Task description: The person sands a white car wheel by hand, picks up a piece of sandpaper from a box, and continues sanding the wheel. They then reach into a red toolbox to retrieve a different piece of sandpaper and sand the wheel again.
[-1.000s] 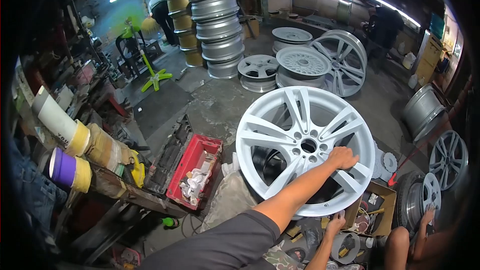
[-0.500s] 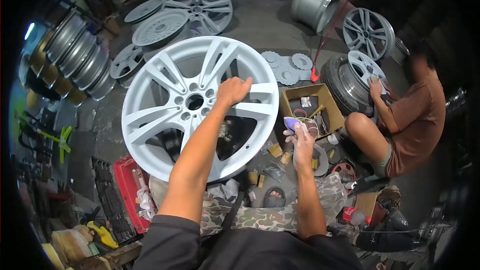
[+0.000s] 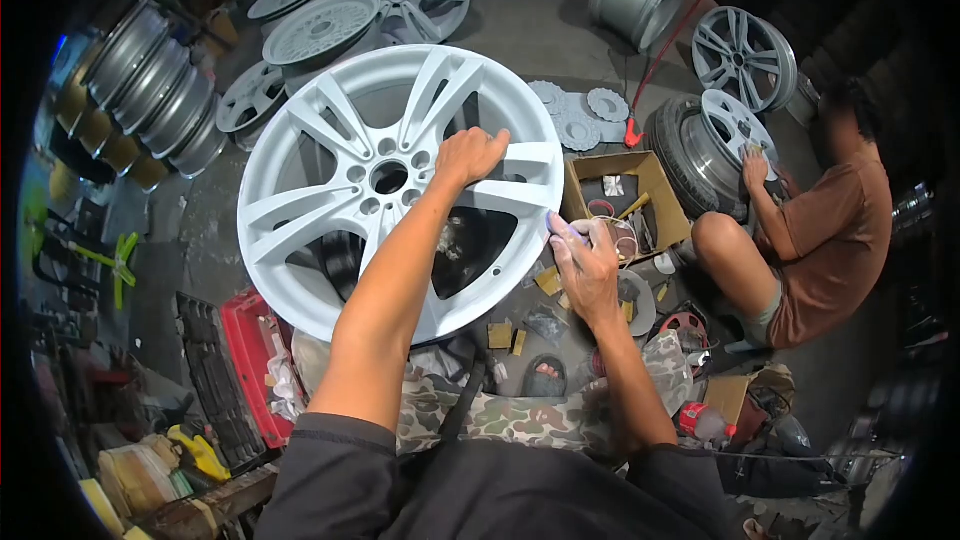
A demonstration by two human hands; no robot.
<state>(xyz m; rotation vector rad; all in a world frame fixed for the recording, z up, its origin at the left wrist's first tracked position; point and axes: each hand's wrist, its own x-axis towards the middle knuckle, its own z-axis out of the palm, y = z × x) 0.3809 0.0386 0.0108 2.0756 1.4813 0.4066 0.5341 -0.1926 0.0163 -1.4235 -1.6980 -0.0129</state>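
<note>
A large pale grey wheel rim (image 3: 300, 208) lies tilted in front of me, its spokes facing up. My left hand (image 3: 468, 158) is wrapped round one of its right spokes, the thumb pointing right. At the rim's right edge, my right hand (image 3: 588, 265) pinches a small purple pad (image 3: 566, 229) against the outer lip. White dust coats the right fingers, which partly cover the pad.
Right of the rim stands an open cardboard box (image 3: 655, 180) with tools. A co-worker (image 3: 835, 230) squats at the right, hands on another wheel (image 3: 725, 120). A red toolbox (image 3: 250, 365) lies at lower left; more rims (image 3: 155, 90) are stacked at left.
My right hand has moved left and up with the purple pad, from beside the rim onto its edge. My left hand keeps its hold on the spoke.
</note>
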